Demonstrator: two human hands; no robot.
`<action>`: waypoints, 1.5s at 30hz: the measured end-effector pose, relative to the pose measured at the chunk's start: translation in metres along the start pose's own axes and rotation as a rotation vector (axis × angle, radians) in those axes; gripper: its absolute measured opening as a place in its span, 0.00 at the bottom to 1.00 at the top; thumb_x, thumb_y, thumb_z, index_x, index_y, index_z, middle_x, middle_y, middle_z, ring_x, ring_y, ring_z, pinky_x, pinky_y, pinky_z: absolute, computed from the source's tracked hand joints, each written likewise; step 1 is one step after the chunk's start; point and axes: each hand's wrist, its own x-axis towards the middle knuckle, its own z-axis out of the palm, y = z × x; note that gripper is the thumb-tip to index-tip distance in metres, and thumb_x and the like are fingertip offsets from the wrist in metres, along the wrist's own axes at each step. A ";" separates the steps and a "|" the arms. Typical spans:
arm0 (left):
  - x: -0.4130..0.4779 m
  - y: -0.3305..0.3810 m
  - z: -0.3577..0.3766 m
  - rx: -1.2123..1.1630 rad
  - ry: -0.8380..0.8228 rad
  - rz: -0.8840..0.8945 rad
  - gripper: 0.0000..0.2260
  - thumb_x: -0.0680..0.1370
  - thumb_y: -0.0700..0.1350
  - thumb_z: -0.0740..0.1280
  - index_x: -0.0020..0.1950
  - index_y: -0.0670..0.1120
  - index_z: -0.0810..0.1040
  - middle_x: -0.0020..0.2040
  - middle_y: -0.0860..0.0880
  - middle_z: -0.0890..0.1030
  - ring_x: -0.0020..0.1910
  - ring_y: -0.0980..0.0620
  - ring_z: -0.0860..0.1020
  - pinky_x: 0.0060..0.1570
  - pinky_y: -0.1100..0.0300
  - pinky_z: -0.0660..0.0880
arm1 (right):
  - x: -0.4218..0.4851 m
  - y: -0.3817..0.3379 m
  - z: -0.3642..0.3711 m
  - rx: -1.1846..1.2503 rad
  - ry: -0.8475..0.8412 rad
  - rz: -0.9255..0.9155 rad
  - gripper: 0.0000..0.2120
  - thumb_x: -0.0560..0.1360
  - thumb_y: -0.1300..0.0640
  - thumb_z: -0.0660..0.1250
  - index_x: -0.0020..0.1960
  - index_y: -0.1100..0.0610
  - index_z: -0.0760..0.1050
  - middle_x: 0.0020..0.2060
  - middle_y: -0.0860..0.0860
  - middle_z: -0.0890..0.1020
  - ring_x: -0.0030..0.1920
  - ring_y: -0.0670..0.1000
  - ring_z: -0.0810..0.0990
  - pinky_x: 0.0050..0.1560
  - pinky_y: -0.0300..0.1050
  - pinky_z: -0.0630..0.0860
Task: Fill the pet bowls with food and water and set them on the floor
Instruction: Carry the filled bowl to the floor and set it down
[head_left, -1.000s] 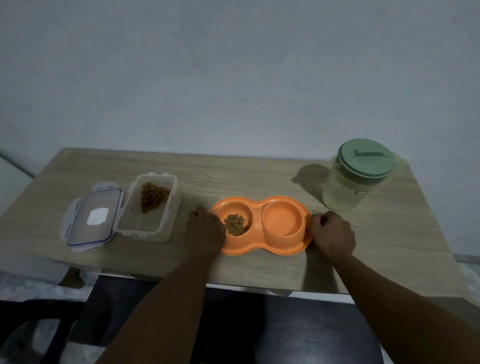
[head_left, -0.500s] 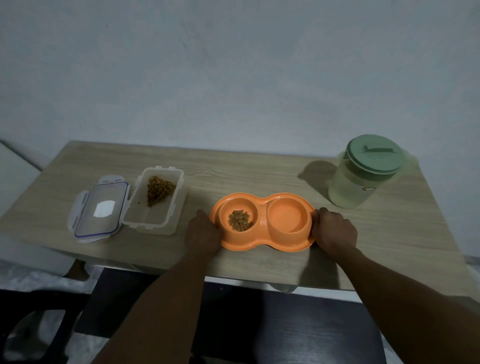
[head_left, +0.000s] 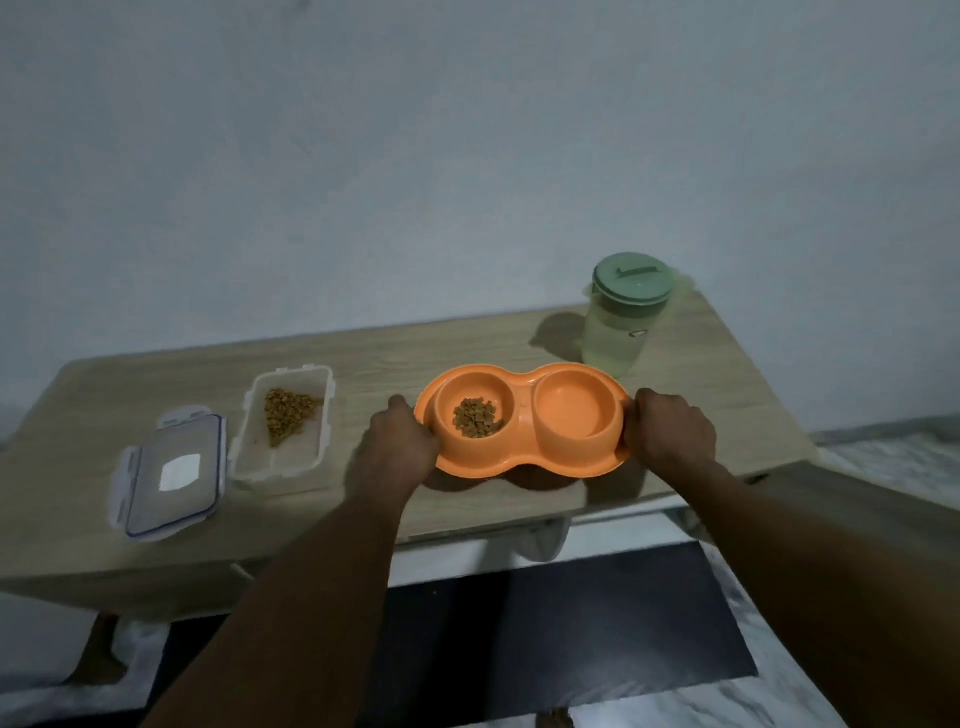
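An orange double pet bowl (head_left: 524, 457) is held just above the wooden table (head_left: 467, 343), its shadow showing beneath it. The left cup holds brown kibble (head_left: 475, 417); the right cup (head_left: 576, 415) seems to hold clear water. My left hand (head_left: 402, 441) grips the bowl's left rim and my right hand (head_left: 670, 434) grips its right rim. A clear water jug (head_left: 621, 332) with a green lid stands behind the bowl on the right.
An open clear food container (head_left: 283, 423) with kibble sits left of the bowl, its lid (head_left: 169, 475) lying beside it. A dark mat (head_left: 571, 623) lies on the pale floor in front of the table. A wall rises right behind the table.
Both hands have tightened on the bowl's ends and raised it slightly off the table. The view has tilted and shifted.
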 end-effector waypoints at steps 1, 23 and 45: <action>-0.004 0.005 -0.005 0.003 -0.005 0.029 0.08 0.75 0.47 0.65 0.50 0.47 0.70 0.40 0.49 0.73 0.39 0.46 0.75 0.39 0.49 0.76 | -0.010 0.005 -0.008 -0.005 0.010 0.024 0.12 0.82 0.51 0.57 0.41 0.54 0.69 0.41 0.55 0.77 0.40 0.59 0.75 0.41 0.49 0.71; -0.199 0.255 0.056 0.091 -0.263 0.764 0.08 0.73 0.44 0.62 0.52 0.46 0.72 0.46 0.47 0.72 0.44 0.43 0.73 0.40 0.53 0.70 | -0.258 0.280 -0.139 0.002 0.232 0.694 0.10 0.76 0.52 0.62 0.38 0.54 0.74 0.38 0.53 0.78 0.42 0.60 0.79 0.39 0.47 0.73; -0.414 0.551 0.238 0.112 -0.376 1.026 0.06 0.75 0.43 0.61 0.51 0.46 0.72 0.43 0.49 0.72 0.42 0.45 0.74 0.39 0.54 0.70 | -0.324 0.642 -0.196 -0.027 0.276 0.949 0.19 0.80 0.44 0.57 0.43 0.56 0.78 0.39 0.57 0.82 0.42 0.61 0.82 0.41 0.51 0.79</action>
